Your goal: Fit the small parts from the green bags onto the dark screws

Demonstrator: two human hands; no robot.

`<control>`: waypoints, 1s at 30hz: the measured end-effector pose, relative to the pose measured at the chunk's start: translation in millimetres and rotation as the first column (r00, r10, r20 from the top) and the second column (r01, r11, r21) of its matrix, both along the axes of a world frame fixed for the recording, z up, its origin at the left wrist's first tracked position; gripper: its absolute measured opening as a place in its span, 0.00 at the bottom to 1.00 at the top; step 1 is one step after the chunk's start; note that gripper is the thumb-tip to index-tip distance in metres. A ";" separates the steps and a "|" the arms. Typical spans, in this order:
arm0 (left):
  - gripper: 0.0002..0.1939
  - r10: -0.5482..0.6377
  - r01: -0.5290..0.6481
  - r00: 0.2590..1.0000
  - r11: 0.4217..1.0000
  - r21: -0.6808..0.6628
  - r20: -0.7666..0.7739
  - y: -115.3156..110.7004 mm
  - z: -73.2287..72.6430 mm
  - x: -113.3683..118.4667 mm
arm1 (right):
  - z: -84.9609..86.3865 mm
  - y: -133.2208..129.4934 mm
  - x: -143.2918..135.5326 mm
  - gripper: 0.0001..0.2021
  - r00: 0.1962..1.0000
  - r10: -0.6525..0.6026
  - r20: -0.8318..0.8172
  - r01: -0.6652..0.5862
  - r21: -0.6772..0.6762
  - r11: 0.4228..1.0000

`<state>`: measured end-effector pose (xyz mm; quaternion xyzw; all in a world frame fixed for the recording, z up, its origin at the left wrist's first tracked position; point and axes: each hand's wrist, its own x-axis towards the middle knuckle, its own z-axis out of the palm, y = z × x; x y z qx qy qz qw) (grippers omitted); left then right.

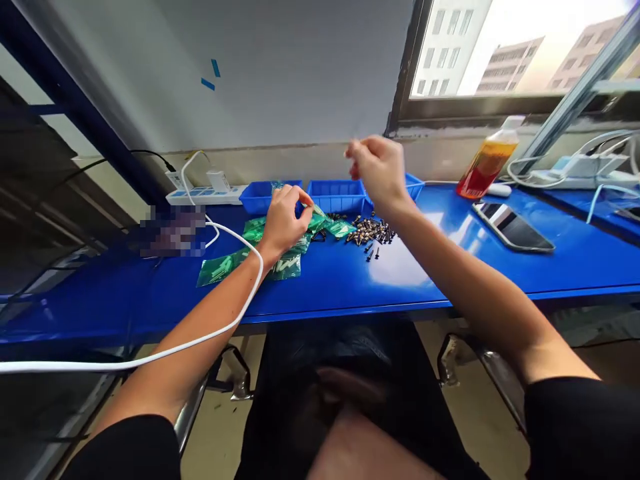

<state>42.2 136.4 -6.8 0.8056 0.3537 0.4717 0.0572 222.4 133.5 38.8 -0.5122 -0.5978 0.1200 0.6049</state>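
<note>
My left hand [286, 219] is over a pile of small green plastic bags [220, 268], thumb and forefinger pinched at the edge of one green bag [317, 215]. Pale, slim pieces show through several of the bags. Raised above the blue bins, my right hand [379, 167] has its fingers drawn together. Motion blurs its fingertips, and what they may hold cannot be made out. Between and below the hands lies a heap of brass-coloured and black screws [370, 231] on the blue table [345, 283]. A few dark screws lie apart at the heap's front.
Blue plastic bins [336, 195] line the wall, beside a power strip [213, 195]. A white cable [225, 327] crosses over my left forearm. To the right are a phone [515, 227], a bottle of red-orange drink [487, 163] and more cabling [565, 170].
</note>
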 end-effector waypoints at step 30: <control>0.20 -0.209 0.310 0.939 0.859 -0.406 0.275 -0.6 -4.9 4.1 | -39.5 -31.2 -27.1 0.07 0.988 0.144 0.053 -0.144 -0.004 0.990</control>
